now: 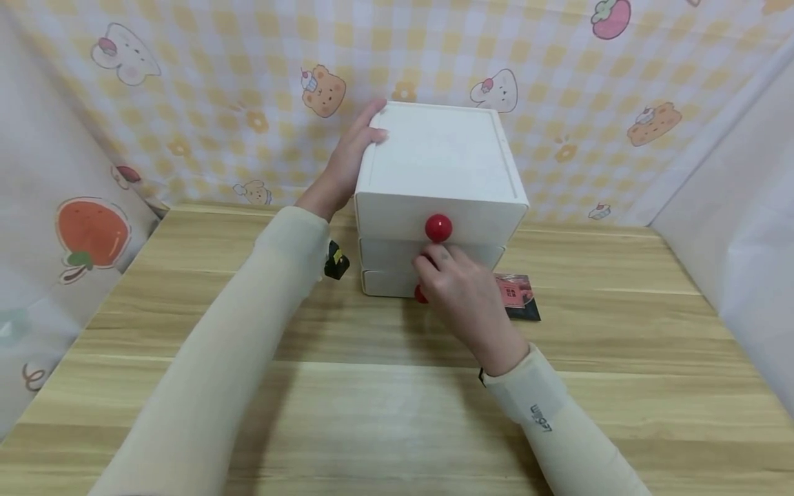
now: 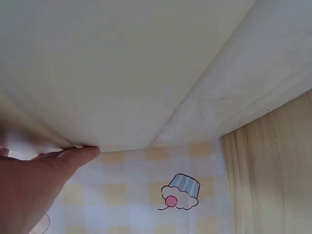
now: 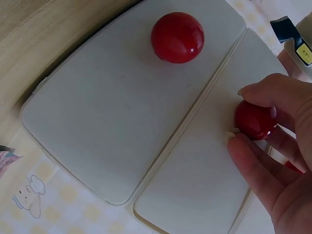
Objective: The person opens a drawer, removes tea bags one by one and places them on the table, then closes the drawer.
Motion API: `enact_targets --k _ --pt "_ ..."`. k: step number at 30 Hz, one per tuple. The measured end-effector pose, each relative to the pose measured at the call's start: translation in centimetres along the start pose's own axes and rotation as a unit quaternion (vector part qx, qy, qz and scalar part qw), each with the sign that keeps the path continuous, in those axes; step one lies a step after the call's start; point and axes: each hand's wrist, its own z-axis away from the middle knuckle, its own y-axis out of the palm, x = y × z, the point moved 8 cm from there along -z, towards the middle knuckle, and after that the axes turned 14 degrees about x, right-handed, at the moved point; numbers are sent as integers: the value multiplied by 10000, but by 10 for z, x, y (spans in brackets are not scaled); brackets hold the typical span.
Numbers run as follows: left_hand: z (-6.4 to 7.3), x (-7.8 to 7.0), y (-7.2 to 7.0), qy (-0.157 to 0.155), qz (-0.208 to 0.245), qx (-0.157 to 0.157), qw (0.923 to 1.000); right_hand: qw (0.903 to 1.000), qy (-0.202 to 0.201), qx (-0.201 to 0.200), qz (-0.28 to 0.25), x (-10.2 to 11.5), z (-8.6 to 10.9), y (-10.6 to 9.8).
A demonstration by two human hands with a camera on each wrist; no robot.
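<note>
A white drawer box (image 1: pixel 440 151) with three stacked drawers, each with a round red knob, stands on the table by the back cloth. Thumb and fingers of my right hand (image 1: pixel 462 293) are around the middle drawer's knob (image 3: pixel 255 120), which is hidden behind the hand in the head view. Below it sits the bottom drawer's knob (image 3: pixel 178 37); above it, the top knob (image 1: pixel 438 228) shows free. My left hand (image 1: pixel 350 155) rests against the box's upper left side near the back corner, thumb over the top edge. All drawer fronts look pushed in.
Right of the box lies a dark packet with a red label (image 1: pixel 521 297), partly behind my right hand. A black and yellow item (image 1: pixel 336 260) shows beside my left sleeve. A patterned cloth (image 1: pixel 248 103) hangs behind, with white side panels at both table edges.
</note>
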Motion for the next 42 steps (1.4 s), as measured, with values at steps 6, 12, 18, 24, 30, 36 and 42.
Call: enact_targets --k 6,12,18,24,30,36,42 --pt "0 1 1 -60 81 -25 9999 10000 8 -27 -27 -1 1 1" --pt "1 3 2 -65 219 -13 9997 9999 -44 -77 -101 1 2 -1" --pt "2 5 6 -78 152 117 9998 9998 -101 -119 -130 3 6 -2" --pt "2 7 5 -179 178 87 9996 9993 -277 -219 -113 9 17 -7" --pt "1 8 4 -265 201 58 9994 9981 -465 -396 -108 15 24 -13" --pt "1 4 7 -215 97 142 9996 9979 -562 -308 -81 21 32 -17" --pt "3 5 6 -254 177 128 9994 9970 -722 -287 -23 29 39 -22"
